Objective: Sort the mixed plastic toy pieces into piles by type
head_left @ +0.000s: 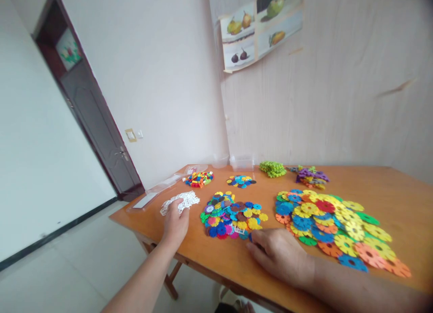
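My left hand point(176, 220) rests on a pile of white openwork plastic pieces point(189, 199), thumb and index finger apart, fingertips touching the pile. Curled on the wooden table is my right hand point(280, 254), with a small dark blue disc point(250, 237) showing at its fingertips; the other fingers are hidden. Just beyond it spreads a heap of small notched discs point(226, 214) in many colours, with a white piece point(239, 230) lying on its near edge. Larger flower-shaped discs point(331, 223) in yellow, blue, orange and green lie to the right of my right hand.
Farther back on the table point(355, 177) are small building bricks point(199, 179), blue and yellow discs point(241, 181), green pieces point(272, 169) and purple pieces point(311, 176). Clear plastic containers point(242, 163) stand by the wall. Flat clear lids point(155, 193) line the left edge.
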The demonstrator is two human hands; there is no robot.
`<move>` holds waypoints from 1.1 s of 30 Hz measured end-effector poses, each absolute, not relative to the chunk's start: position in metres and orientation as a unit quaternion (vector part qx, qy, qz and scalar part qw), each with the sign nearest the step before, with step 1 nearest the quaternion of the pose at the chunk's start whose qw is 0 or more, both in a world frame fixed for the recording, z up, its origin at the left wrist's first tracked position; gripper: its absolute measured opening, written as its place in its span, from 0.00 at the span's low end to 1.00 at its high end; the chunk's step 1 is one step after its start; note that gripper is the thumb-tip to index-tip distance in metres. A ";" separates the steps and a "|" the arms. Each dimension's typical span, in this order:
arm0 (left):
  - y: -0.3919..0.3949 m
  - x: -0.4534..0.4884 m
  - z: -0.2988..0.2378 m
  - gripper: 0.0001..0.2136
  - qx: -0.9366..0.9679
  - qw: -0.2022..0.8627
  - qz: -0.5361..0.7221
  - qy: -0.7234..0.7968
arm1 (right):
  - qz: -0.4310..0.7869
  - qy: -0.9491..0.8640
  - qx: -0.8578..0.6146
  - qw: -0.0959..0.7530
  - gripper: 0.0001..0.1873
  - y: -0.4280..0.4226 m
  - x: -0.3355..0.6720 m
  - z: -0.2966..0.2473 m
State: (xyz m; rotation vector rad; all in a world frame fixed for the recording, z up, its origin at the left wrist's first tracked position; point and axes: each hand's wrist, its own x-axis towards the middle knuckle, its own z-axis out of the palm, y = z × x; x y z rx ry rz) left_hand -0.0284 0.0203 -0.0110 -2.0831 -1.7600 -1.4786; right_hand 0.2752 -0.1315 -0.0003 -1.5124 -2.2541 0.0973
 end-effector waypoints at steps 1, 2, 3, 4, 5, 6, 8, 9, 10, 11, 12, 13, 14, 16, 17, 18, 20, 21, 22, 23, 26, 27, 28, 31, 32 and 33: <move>0.019 -0.027 -0.009 0.13 -0.685 0.023 -0.469 -0.557 | 0.036 -0.813 -0.542 0.212 0.15 -0.131 0.275 -0.001; 0.018 -0.025 -0.006 0.11 -0.702 0.026 -0.459 -0.544 | 0.037 -0.814 -0.539 0.214 0.15 -0.131 0.276 -0.001; 0.018 -0.022 -0.003 0.09 -0.720 0.027 -0.448 -0.529 | 0.038 -0.814 -0.538 0.216 0.15 -0.131 0.276 -0.002; 0.019 -0.017 0.001 0.08 -0.739 0.027 -0.436 -0.513 | 0.041 -0.815 -0.536 0.217 0.14 -0.130 0.276 -0.002; 0.020 -0.011 0.004 0.08 -0.755 0.028 -0.426 -0.499 | 0.044 -0.815 -0.535 0.218 0.14 -0.130 0.276 -0.002; 0.022 -0.003 0.008 0.08 -0.768 0.029 -0.416 -0.486 | 0.048 -0.816 -0.533 0.219 0.14 -0.130 0.276 -0.002; 0.027 0.017 0.016 0.08 -0.791 0.027 -0.393 -0.469 | 0.054 -0.815 -0.534 0.219 0.13 -0.130 0.276 -0.002; 0.031 0.029 0.020 0.08 -0.805 0.021 -0.373 -0.461 | 0.056 -0.814 -0.536 0.218 0.13 -0.129 0.276 -0.003; 0.035 0.041 0.023 0.08 -0.820 0.012 -0.350 -0.452 | 0.057 -0.812 -0.538 0.217 0.13 -0.129 0.276 -0.003; 0.039 0.053 0.025 0.08 -0.832 0.008 -0.328 -0.447 | 0.059 -0.811 -0.541 0.217 0.13 -0.129 0.276 -0.003; 0.044 0.064 0.027 0.07 -0.841 0.008 -0.310 -0.443 | 0.061 -0.809 -0.542 0.218 0.13 -0.129 0.276 -0.004; 0.049 0.075 0.028 0.07 -0.848 0.009 -0.290 -0.443 | 0.063 -0.809 -0.542 0.220 0.13 -0.129 0.276 -0.004; 0.054 0.084 0.029 0.07 -0.852 0.009 -0.272 -0.447 | 0.066 -0.809 -0.540 0.223 0.13 -0.128 0.276 -0.005; 0.064 0.100 0.029 0.07 -0.853 0.010 -0.244 -0.462 | 0.073 -0.809 -0.536 0.230 0.13 -0.127 0.276 -0.006; 0.068 0.107 0.029 0.06 -0.851 0.012 -0.230 -0.471 | 0.076 -0.809 -0.535 0.233 0.13 -0.127 0.276 -0.007; 0.072 0.112 0.030 0.06 -0.849 0.015 -0.218 -0.482 | 0.078 -0.808 -0.534 0.236 0.13 -0.126 0.276 -0.008; 0.077 0.120 0.030 0.06 -0.843 0.018 -0.196 -0.500 | 0.081 -0.806 -0.535 0.239 0.13 -0.125 0.275 -0.009; 0.079 0.123 0.030 0.06 -0.841 0.018 -0.189 -0.506 | 0.081 -0.806 -0.535 0.240 0.13 -0.124 0.275 -0.009; 0.081 0.125 0.030 0.07 -0.839 0.016 -0.182 -0.512 | 0.081 -0.806 -0.535 0.241 0.13 -0.123 0.275 -0.010; 0.082 0.127 0.030 0.08 -0.838 0.016 -0.176 -0.516 | 0.080 -0.806 -0.534 0.243 0.13 -0.123 0.275 -0.010; 0.084 0.132 0.028 0.06 -0.834 0.025 -0.153 -0.529 | 0.081 -0.807 -0.529 0.251 0.12 -0.123 0.275 -0.011; 0.084 0.134 0.027 0.05 -0.832 0.029 -0.146 -0.535 | 0.082 -0.807 -0.527 0.253 0.12 -0.123 0.275 -0.011; 0.084 0.135 0.026 0.04 -0.828 0.031 -0.141 -0.541 | 0.084 -0.808 -0.525 0.255 0.12 -0.123 0.275 -0.011; 0.086 0.139 0.024 0.03 -0.816 0.027 -0.143 -0.559 | 0.090 -0.807 -0.522 0.260 0.10 -0.123 0.275 -0.010; 0.087 0.140 0.024 0.02 -0.813 0.019 -0.149 -0.563 | 0.092 -0.807 -0.522 0.261 0.10 -0.123 0.275 -0.010; 0.088 0.140 0.024 0.02 -0.810 0.005 -0.156 -0.566 | 0.093 -0.806 -0.523 0.261 0.09 -0.123 0.275 -0.010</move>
